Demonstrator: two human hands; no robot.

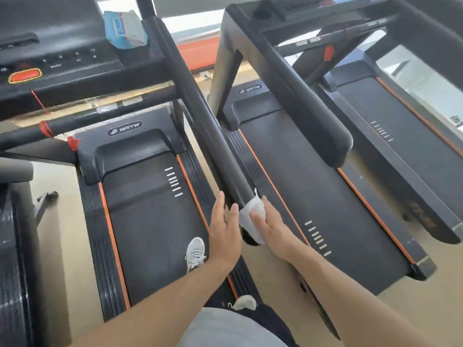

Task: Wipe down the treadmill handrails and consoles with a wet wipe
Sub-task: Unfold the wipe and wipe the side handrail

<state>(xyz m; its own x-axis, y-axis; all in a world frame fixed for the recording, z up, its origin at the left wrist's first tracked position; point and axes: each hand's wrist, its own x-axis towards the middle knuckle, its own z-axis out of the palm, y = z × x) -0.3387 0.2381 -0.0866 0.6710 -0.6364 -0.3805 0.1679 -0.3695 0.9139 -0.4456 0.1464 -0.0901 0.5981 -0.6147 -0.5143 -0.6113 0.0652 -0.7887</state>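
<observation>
At the near end of the black padded handrail (200,116), a white wet wipe (251,219) is wrapped over the rail's tip.
Right hand (271,227) lies on the wipe, fingers fairly straight and pressing it onto the rail end; left hand (224,230) is flat and relaxed just beside the rail's left side, holding nothing. Far up the same treadmill, a blue-and-white wipes packet (125,27) stands at the right edge of the black console (62,58), which has an orange oval button (24,75) near its left edge. One white sneaker (196,252) stands on the black running belt (155,221) with orange side strips.
</observation>
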